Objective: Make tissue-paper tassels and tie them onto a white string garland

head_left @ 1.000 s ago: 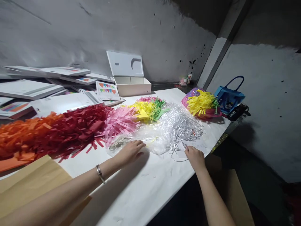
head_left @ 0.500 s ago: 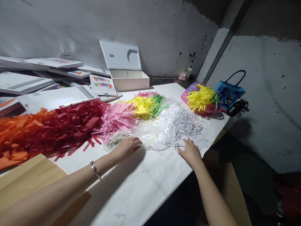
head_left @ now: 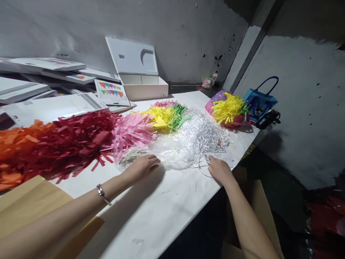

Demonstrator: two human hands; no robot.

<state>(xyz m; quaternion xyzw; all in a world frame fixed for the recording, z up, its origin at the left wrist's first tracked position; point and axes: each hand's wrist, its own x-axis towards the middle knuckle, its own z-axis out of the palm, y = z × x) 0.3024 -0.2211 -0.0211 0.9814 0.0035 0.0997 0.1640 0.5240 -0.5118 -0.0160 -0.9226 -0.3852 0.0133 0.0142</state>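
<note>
— At the table's near edge, which hand is closer to the clear plastic bag [head_left: 172,156]?
— Left hand [head_left: 141,167], fingers curled on its near-left corner; right hand [head_left: 219,169] lies flat on a printed sheet [head_left: 222,156] just right — bag runs left-right between them.

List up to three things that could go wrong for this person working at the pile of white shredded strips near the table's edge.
1. The right hand lies by the white table edge, where the tangled white shredded paper strips and small printed paper slip could slide off into the brown cardboard box below.
2. The left hand presses the clear plastic bag; tugging may tear it.
3. Strips could snag the pink paper fringe alongside.
</note>
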